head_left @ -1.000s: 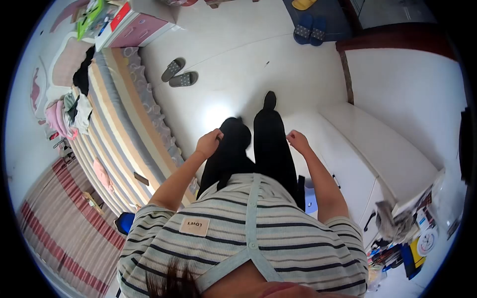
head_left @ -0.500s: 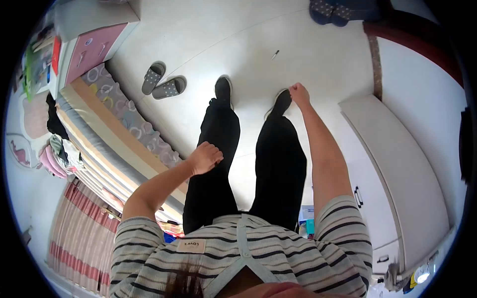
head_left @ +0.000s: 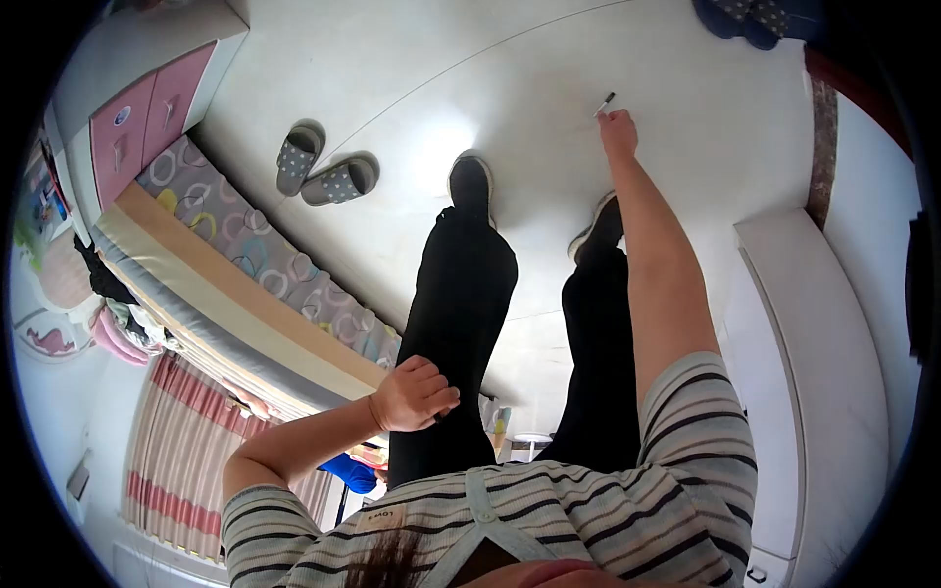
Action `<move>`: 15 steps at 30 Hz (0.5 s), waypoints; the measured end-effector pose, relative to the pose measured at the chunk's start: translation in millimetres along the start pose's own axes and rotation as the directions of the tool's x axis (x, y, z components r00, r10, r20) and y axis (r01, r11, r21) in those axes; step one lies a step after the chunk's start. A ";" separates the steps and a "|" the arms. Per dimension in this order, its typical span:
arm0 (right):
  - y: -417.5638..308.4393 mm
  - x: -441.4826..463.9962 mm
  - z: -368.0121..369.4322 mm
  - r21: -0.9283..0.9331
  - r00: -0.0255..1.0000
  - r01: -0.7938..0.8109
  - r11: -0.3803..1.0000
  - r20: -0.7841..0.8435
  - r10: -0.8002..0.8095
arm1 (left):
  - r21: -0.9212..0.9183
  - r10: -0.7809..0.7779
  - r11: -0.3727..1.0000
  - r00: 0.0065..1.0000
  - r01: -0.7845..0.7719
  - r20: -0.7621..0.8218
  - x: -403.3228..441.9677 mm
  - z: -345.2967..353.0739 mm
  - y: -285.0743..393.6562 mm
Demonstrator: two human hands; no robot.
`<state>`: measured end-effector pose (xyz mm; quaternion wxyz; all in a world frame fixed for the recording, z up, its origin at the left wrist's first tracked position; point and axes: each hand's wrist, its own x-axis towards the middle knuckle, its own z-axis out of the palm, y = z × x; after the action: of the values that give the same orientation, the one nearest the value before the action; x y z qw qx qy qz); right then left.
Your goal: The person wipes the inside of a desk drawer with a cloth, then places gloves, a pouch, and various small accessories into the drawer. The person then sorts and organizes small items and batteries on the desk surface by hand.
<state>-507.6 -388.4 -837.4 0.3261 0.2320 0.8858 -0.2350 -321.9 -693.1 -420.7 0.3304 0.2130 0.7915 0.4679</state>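
My left hand (head_left: 417,394) hangs in front of my left thigh with its fingers curled in. Nothing is seen sticking out of it, though its palm is turned away. My right hand (head_left: 618,130) is stretched forward beyond my right shoe (head_left: 601,227), closed in a fist, its palm hidden too. Just past its knuckles, a small black-and-white pen-like stick (head_left: 608,100) appears to lie on the floor; the hand overlaps its near end in the view. My black trousers (head_left: 461,294) and left shoe (head_left: 471,186) show one leg standing ahead of the other.
Grey dotted slippers (head_left: 338,181) lie on the pale floor (head_left: 392,59) at left. Beside them runs a bed (head_left: 235,294), with a pink-doored cabinet (head_left: 154,118) at its end. A white cabinet (head_left: 833,343) stands on my right. Dark blue slippers (head_left: 755,20) are at far right.
The view has shifted, so the floor things on the right sit further right. My right arm has swung forward and up in the view; my left hand has drawn back nearer my body.
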 end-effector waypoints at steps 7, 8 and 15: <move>0.4 41.6 30.5 -0.076 0.997 -0.070 0.995 -0.026 0.068 | 0.034 -0.005 0.999 1.000 0.005 -0.002 -2.8 -11.8 -5.2; 3.6 41.3 34.9 -0.072 0.997 -0.071 0.995 -0.026 0.069 | 0.037 -0.004 0.999 1.000 0.004 0.001 -2.6 -11.8 -4.9; -92.9 -87.8 -95.0 0.960 0.898 -0.266 0.089 0.280 -0.341 | 0.043 -0.019 0.999 0.997 0.016 0.073 4.8 -5.8 0.4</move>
<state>-544.8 -429.7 -688.2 0.2657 0.3065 0.3971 -0.8233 -329.4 -693.3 -419.9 0.3587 0.2299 0.7904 0.4401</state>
